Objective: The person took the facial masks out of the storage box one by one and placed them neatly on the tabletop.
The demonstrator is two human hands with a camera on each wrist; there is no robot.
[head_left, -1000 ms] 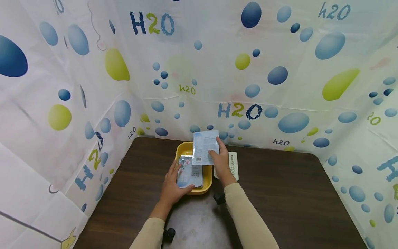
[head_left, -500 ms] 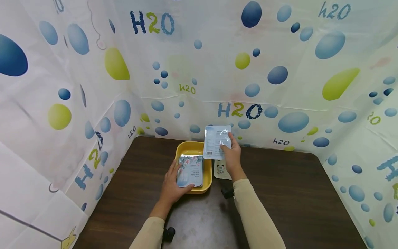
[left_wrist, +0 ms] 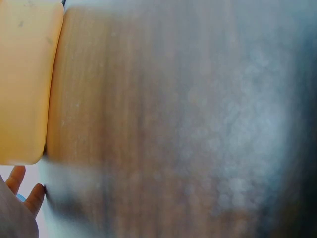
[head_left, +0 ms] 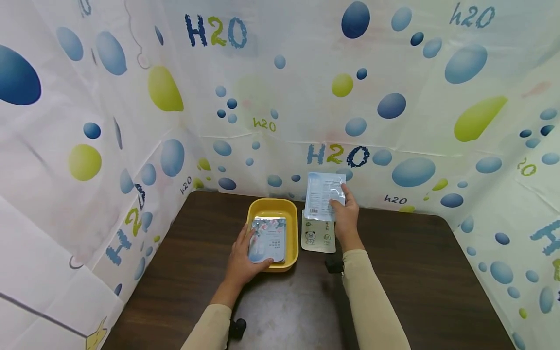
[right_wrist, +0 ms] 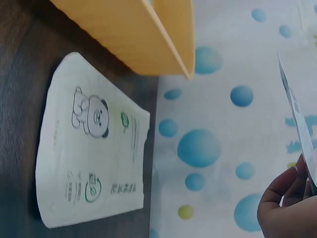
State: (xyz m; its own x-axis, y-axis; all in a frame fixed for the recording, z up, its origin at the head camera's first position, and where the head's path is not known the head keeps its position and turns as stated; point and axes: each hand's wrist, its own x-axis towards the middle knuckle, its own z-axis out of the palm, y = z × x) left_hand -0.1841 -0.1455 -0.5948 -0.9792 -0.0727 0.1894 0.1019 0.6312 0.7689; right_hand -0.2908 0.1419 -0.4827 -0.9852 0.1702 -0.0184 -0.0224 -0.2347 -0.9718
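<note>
My right hand (head_left: 347,218) pinches a pale blue sheet mask packet (head_left: 323,197) by its right edge, thumb on the printed side with its barcode. In the right wrist view that packet (right_wrist: 299,124) shows nearly edge-on. Below it a cream flat packet (head_left: 318,238) with a bear drawing lies on the table. My left hand (head_left: 241,260) rests at the near left corner of a yellow tray (head_left: 293,214), fingers spread along its side, thumb over the near edge. Inside, blue flowered mask packets (head_left: 269,240) lie stacked by the thumb and fingertips.
The dark wooden table (head_left: 393,272) reaches back to a white curtain (head_left: 297,87) printed with coloured drops, which also hangs along both sides. The tray's yellow wall (right_wrist: 143,34) stands close beside the cream packet in the right wrist view.
My right hand has carried the pale blue packet from over the tray to the right and slightly back, above the cream packet, which now shows more fully. My left hand has stayed put.
</note>
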